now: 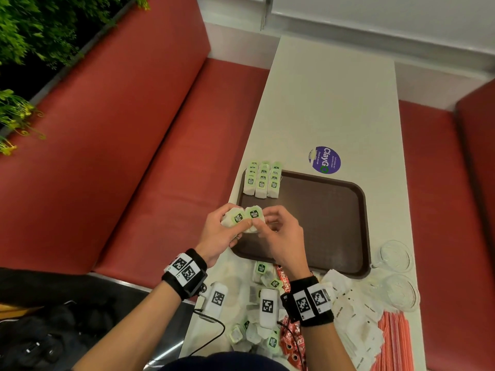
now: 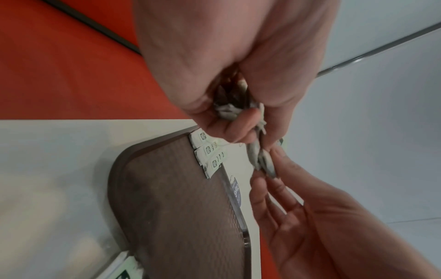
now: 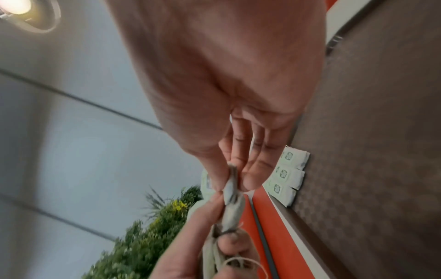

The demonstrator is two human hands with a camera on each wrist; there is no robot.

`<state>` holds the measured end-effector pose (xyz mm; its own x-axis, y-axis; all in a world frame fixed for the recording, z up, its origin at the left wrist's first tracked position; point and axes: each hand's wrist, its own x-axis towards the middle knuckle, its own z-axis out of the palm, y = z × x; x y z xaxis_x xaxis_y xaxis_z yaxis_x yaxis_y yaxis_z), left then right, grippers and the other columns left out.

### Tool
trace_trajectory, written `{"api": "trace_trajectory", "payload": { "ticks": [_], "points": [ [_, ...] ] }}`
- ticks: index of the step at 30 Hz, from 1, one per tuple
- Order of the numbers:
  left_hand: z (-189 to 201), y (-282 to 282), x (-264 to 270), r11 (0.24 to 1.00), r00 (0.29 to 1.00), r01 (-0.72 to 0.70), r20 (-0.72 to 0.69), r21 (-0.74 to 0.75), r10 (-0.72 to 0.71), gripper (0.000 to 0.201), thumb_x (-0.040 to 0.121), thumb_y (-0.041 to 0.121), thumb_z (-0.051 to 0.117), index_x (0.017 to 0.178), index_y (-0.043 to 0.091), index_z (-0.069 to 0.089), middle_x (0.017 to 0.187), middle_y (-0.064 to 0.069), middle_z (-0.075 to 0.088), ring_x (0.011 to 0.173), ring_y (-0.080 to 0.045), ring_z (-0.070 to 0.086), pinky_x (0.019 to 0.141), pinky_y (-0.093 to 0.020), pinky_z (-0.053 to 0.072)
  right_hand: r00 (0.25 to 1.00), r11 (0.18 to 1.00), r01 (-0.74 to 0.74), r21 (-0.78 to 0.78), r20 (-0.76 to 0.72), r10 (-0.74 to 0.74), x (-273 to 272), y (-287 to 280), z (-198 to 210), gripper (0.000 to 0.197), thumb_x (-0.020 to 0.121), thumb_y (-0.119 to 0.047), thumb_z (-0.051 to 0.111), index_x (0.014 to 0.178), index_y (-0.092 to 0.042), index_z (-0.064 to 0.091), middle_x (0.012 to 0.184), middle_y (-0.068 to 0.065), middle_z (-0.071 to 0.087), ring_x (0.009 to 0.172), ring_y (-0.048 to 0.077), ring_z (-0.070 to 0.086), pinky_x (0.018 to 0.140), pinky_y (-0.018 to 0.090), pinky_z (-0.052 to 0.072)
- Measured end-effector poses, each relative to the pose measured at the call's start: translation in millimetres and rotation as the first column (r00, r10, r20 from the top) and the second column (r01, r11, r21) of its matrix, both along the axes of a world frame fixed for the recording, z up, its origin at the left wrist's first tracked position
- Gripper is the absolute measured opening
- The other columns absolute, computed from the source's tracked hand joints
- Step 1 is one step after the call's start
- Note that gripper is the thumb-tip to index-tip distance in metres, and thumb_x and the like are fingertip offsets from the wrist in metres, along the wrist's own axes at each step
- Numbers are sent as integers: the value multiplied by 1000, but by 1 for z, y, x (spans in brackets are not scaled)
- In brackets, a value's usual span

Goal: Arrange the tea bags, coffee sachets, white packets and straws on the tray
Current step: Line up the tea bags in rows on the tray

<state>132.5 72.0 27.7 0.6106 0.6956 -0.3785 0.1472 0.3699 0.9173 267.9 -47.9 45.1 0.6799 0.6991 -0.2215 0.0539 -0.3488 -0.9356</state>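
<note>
A brown tray (image 1: 326, 215) lies on the white table. Green-labelled tea bags (image 1: 263, 179) lie in three neat rows at its far left corner, also seen as rows (image 2: 207, 151) in the left wrist view. Above the tray's left edge my left hand (image 1: 237, 220) grips a bunch of tea bags (image 1: 233, 217). My right hand (image 1: 263, 218) pinches one tea bag (image 1: 255, 213) of that bunch between thumb and fingers (image 3: 248, 181). The hands touch each other. Loose tea bags (image 1: 262, 269), red coffee sachets (image 1: 289, 340), white packets (image 1: 356, 317) and red-striped straws (image 1: 392, 341) lie heaped by the near table edge.
Two empty glass cups (image 1: 396, 255) stand right of the tray's near corner. A purple round sticker (image 1: 324, 159) is on the table beyond the tray. Red bench seats (image 1: 150, 167) run along both sides of the table, with plants (image 1: 24, 49) at far left.
</note>
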Motion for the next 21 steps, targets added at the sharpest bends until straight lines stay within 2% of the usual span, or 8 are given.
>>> {"api": "trace_trajectory", "payload": {
  "ticks": [3, 6, 11, 14, 16, 19, 21],
  "points": [
    [-2, 2, -1, 1000, 1000, -8, 16, -11, 8, 27, 89, 17, 89, 107, 9, 70, 79, -5, 65, 61, -17, 54, 43, -26, 36, 992, 1000, 17, 16, -123, -15, 7, -3, -9, 7, 98, -29, 82, 102, -26, 77, 93, 1, 81, 81, 21, 77, 84, 46, 65],
    [-5, 7, -4, 998, 998, -60, 17, -24, 60, 26, 90, 18, 87, 108, 10, 71, 85, -9, 68, 63, -19, 53, 43, -25, 36, 959, 992, 114, 50, -265, -97, 13, 0, -19, 7, 98, -24, 82, 102, -19, 80, 95, 9, 81, 84, 20, 72, 77, 38, 61],
    [-8, 16, -11, 984, 984, -176, -11, -12, 176, 24, 92, 16, 86, 109, 10, 71, 81, -3, 70, 63, -15, 55, 45, -26, 35, 957, 964, 244, -105, -135, -257, 31, 34, -48, 5, 96, -30, 84, 98, -29, 80, 89, -4, 81, 84, 14, 74, 85, 40, 65],
    [-10, 21, -16, 977, 977, -213, -13, 0, 213, 25, 92, 16, 86, 109, 10, 70, 79, -3, 68, 64, -16, 55, 44, -27, 35, 967, 954, 245, -176, -34, -254, 39, 66, -64, 12, 95, -31, 84, 104, -26, 80, 88, -11, 78, 90, 14, 75, 95, 44, 63],
    [-11, 25, -20, 974, 974, -227, -22, 10, 227, 24, 91, 18, 86, 108, 12, 71, 80, -5, 69, 66, -19, 55, 46, -28, 36, 967, 946, 252, -204, 18, -253, 41, 85, -72, 13, 95, -28, 83, 104, -21, 78, 85, -12, 73, 88, 12, 71, 99, 40, 59],
    [-10, 28, -24, 970, 970, -240, -28, 21, 241, 22, 91, 17, 86, 108, 13, 72, 81, -7, 70, 66, -18, 57, 45, -28, 38, 959, 935, 282, -216, 43, -280, 43, 107, -83, 13, 96, -22, 82, 103, -14, 74, 81, -11, 67, 77, -2, 59, 94, 32, 55],
    [-11, 30, -27, 968, 968, -250, -34, 18, 250, 22, 91, 18, 86, 108, 14, 72, 83, -6, 71, 67, -18, 57, 44, -27, 39, 955, 929, 298, -219, 52, -293, 41, 117, -88, 13, 97, -19, 81, 102, -13, 72, 80, -7, 68, 76, -5, 56, 89, 28, 50]
  ]
}}
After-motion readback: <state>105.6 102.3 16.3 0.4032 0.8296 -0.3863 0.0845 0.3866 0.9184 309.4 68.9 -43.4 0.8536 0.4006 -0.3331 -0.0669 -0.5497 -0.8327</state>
